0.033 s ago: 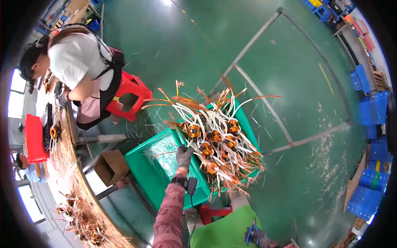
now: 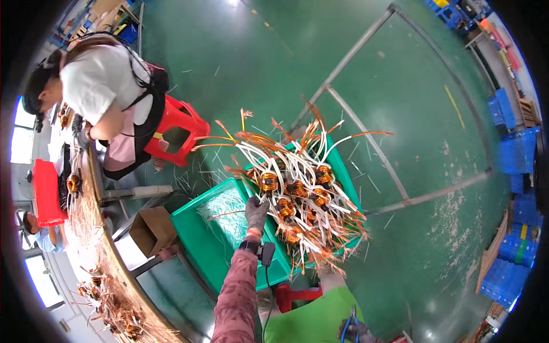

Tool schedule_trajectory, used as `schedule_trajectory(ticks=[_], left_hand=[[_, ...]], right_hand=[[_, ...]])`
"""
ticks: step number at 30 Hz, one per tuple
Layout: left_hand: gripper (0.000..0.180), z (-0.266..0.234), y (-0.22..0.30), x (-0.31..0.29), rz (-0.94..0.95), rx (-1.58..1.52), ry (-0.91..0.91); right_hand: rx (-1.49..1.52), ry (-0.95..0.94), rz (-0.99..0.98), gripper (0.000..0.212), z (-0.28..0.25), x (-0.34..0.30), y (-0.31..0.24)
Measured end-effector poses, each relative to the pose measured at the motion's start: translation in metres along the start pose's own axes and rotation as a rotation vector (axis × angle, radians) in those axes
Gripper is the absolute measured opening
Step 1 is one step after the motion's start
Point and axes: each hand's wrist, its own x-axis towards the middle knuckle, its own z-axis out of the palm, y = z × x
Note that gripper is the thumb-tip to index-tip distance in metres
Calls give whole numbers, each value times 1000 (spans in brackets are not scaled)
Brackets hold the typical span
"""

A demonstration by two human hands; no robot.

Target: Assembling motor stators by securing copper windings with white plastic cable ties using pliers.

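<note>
My left hand (image 2: 255, 214), in a dark grey glove, reaches over the rim between two green bins. Its fingers are closed at a white wire end (image 2: 263, 199) on the left side of a pile of copper-wound coils (image 2: 296, 188). The coils have long white leads with bare copper ends and heap above the right-hand green bin (image 2: 339, 154). Low in the view, beside my green apron (image 2: 311, 320), my gloved right hand (image 2: 359, 331) is wrapped round blue-handled pliers (image 2: 346, 328), jaws pointing up. The picture's lower edge cuts off part of that hand.
The left green bin (image 2: 197, 251) contains white wire scraps (image 2: 226, 208). A cardboard box (image 2: 153, 230) stands beside the long bench (image 2: 123, 268), which bears more coils. A co-worker (image 2: 94, 86) sits on a red stool (image 2: 177, 128). Metal framing (image 2: 366, 132) lies at the right.
The view shifts very slightly. My right hand and the pliers sit a little differently. The co-worker leans slightly further left. My left hand stays at the pile's left side.
</note>
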Motion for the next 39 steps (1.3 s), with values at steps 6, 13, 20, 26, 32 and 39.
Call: schedule_trajectory(ticks=[6,13,20,26,32,39], left_hand=[[70,117,-35,74,128,465,261],[63,105,-86,123,159,178,387],[63,58,30,6,63,82,24],[64,-79,122,-121,139,-112,-389],[59,-228,208,-270,596,468,-503],[59,-343,237,-391,764,513,-544]], right_hand=[[126,132,122,44,-37,48,-23],[154,88,187,44,-38,73,-30],[92,65,83,44,-28,66,-19],[-323,-144,-151,45,-4,54,9],[-1295,-174,-789,57,120,15,-50],[-1586,-414,-1369,57,239,-86,-71]])
